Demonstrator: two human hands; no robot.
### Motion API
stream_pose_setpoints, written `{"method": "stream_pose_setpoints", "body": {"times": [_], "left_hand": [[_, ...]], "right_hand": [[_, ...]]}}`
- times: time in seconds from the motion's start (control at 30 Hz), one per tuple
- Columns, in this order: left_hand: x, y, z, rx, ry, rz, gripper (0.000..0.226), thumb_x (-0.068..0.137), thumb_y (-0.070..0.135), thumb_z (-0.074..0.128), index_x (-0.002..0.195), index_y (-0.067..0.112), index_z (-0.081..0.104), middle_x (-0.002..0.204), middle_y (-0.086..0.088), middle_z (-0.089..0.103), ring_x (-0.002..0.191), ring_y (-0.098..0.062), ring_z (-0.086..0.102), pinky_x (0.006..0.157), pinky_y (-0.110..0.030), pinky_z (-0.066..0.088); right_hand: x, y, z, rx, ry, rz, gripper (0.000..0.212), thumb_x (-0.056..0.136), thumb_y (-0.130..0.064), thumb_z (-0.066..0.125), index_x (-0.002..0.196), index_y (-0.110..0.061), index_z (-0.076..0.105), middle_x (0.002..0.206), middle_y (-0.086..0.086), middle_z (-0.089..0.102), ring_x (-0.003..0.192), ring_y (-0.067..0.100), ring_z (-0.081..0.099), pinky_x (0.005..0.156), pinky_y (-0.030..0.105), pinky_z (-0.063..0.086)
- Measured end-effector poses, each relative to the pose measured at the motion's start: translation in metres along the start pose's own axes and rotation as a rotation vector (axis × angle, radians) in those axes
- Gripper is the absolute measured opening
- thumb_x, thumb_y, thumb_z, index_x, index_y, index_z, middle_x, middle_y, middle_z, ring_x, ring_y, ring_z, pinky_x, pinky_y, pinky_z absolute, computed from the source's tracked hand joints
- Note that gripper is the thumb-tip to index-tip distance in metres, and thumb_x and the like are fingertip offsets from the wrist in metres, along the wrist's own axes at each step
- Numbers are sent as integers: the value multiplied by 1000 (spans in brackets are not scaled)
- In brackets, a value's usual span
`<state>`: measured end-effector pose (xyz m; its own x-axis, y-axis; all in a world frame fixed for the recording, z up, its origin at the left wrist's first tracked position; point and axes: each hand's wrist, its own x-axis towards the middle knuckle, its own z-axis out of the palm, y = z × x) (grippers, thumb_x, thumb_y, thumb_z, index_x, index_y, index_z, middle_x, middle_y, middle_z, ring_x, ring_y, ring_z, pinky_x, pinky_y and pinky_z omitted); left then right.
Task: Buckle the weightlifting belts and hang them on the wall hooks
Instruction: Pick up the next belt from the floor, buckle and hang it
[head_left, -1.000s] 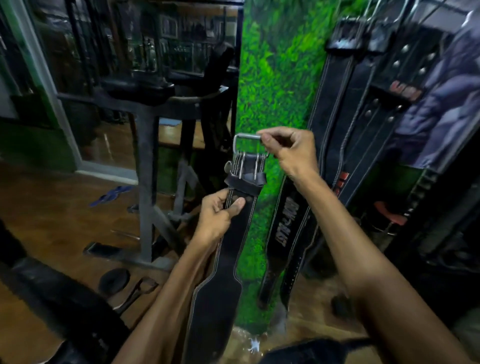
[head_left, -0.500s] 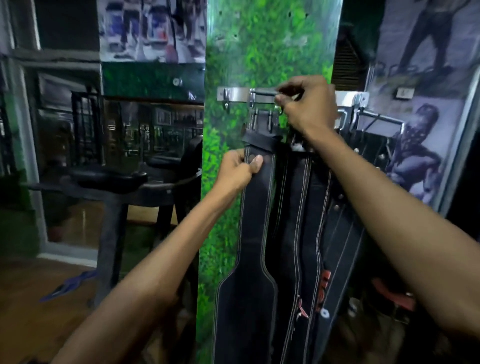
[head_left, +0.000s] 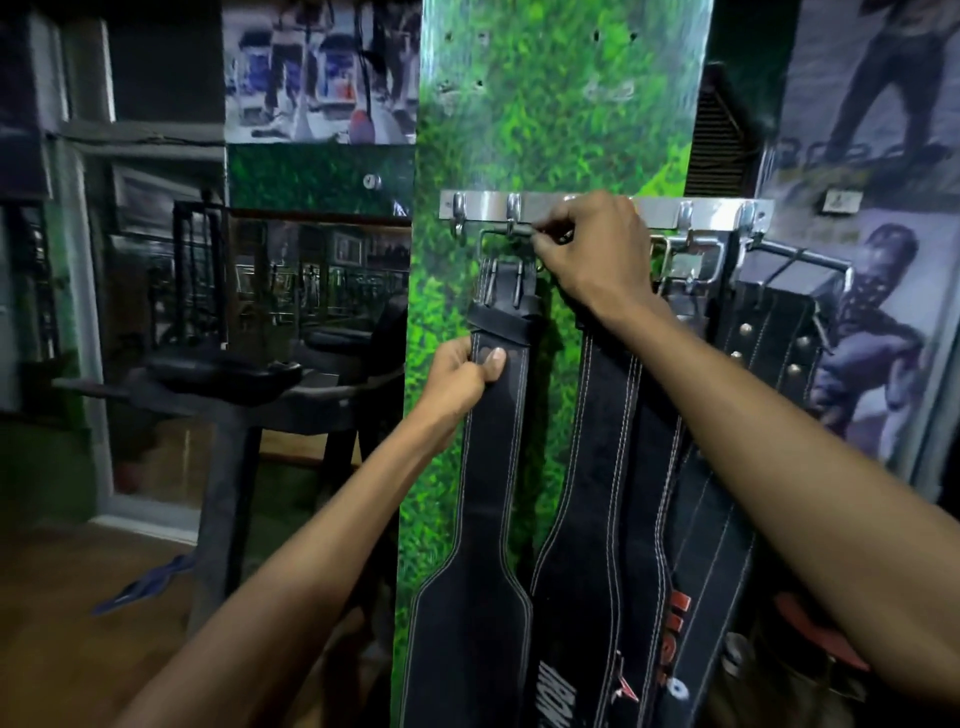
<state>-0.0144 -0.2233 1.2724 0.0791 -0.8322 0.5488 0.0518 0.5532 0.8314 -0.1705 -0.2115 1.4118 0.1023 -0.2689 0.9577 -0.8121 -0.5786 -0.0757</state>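
Two hands work on one black belt (head_left: 488, 467) in the middle of the frame, and the whole move hangs on where its buckle sits against the hook rail. Behind it, the green leaf-print panel (head_left: 545, 130) runs top to bottom through the centre, and the steel hook rail (head_left: 660, 208) crosses it just above mid-height, from centre to the right. Several other belts (head_left: 613, 467) already hang from that rail, right of centre.

That one belt hangs with its long axis straight up and down: the wide back pad at the lower centre, the narrow strap rising to the buckle (head_left: 506, 234) just under the rail's left end. The left hand (head_left: 460, 379) is the lower one, closed on the strap's left edge below the keeper loop, thumb on the face. The right hand (head_left: 592, 249) is the upper one and nearer the rail, its fingers pinched shut on the right end of the buckle's top bar.

Smallest and most telling: the second hook (head_left: 513, 215) from the left stands right at that bar. The bar looks to lie across the hook, though blur and shadow leave me unsure whether it is seated behind the tip. My judgement is that the right hand must settle the bar into the hook while the left takes the weight off, and only then let go.
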Motion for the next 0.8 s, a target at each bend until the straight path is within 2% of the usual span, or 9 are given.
{"method": "stream_pose_setpoints", "body": {"times": [0.1, 0.2, 0.3, 0.4, 0.47, 0.53, 0.6, 0.67, 0.8], "left_hand": [[-3, 1, -4, 2, -20, 14, 25, 97, 12, 64, 74, 16, 55, 74, -2, 61, 70, -16, 56, 65, -31, 42], [-10, 3, -8, -20, -23, 25, 16, 101, 7, 60, 89, 15, 67, 80, 5, 73, 71, -6, 67, 68, -23, 54], [-21, 3, -8, -32, -25, 14, 14, 102, 10, 59, 93, 14, 69, 90, -4, 73, 80, -13, 68, 79, -30, 55], [-38, -9, -12, -3, -32, -36, 9, 101, 14, 62, 103, 10, 70, 103, -11, 73, 90, -20, 68, 89, -37, 53], [-50, -22, -19, 13, -35, -70, 15, 100, 20, 63, 102, 8, 71, 102, -11, 74, 89, -20, 68, 87, -37, 53], [-63, -29, -24, 46, -31, -99, 20, 100, 27, 63, 90, 12, 70, 91, -7, 73, 86, -21, 65, 79, -36, 49], [-77, -27, -25, 33, -8, -128, 26, 102, 27, 61, 80, 16, 68, 79, 0, 71, 74, -14, 65, 70, -27, 49], [-93, -28, -28, 39, 16, -161, 34, 103, 25, 59, 70, 17, 65, 69, 4, 69, 64, -9, 62, 60, -23, 46], [-134, -33, -32, 48, -26, -223, 40, 99, 30, 65, 62, 17, 62, 64, -3, 65, 60, -18, 58, 57, -27, 41]], "right_hand": [[-1, 2, 0, 36, -7, 10, 22, 86, -36, 74, 105, -27, 82, 100, -5, 81, 95, 20, 75, 89, 39, 59], [-4, -1, 0, -10, 10, -2, 24, 88, -38, 72, 108, -28, 80, 102, -5, 81, 100, 22, 73, 107, 45, 48], [-17, -9, -1, -89, -11, 20, 29, 92, -34, 68, 121, -30, 75, 115, -4, 78, 120, 25, 64, 115, 46, 33], [-40, -16, -3, -84, 0, 50, 35, 92, -30, 67, 127, -27, 70, 132, 3, 69, 137, 33, 52, 117, 50, 33], [-57, -20, -6, -58, 12, 66, 33, 93, -27, 66, 126, -23, 69, 126, 5, 69, 125, 29, 58, 108, 42, 39], [-75, -24, -10, -35, 4, 66, 32, 94, -24, 67, 125, -22, 70, 120, 3, 70, 116, 23, 60, 101, 35, 41], [-92, -28, -15, 3, -18, 71, 31, 94, -24, 66, 125, -21, 70, 118, 1, 69, 111, 18, 61, 95, 32, 46], [-111, -33, -20, 57, -51, 117, 31, 95, -27, 65, 125, -20, 69, 114, 0, 67, 98, 12, 61, 81, 27, 48], [-158, -40, -23, 167, -182, 235, 37, 94, -39, 64, 125, -18, 65, 105, -4, 69, 81, 11, 67, 75, 37, 61]]}}
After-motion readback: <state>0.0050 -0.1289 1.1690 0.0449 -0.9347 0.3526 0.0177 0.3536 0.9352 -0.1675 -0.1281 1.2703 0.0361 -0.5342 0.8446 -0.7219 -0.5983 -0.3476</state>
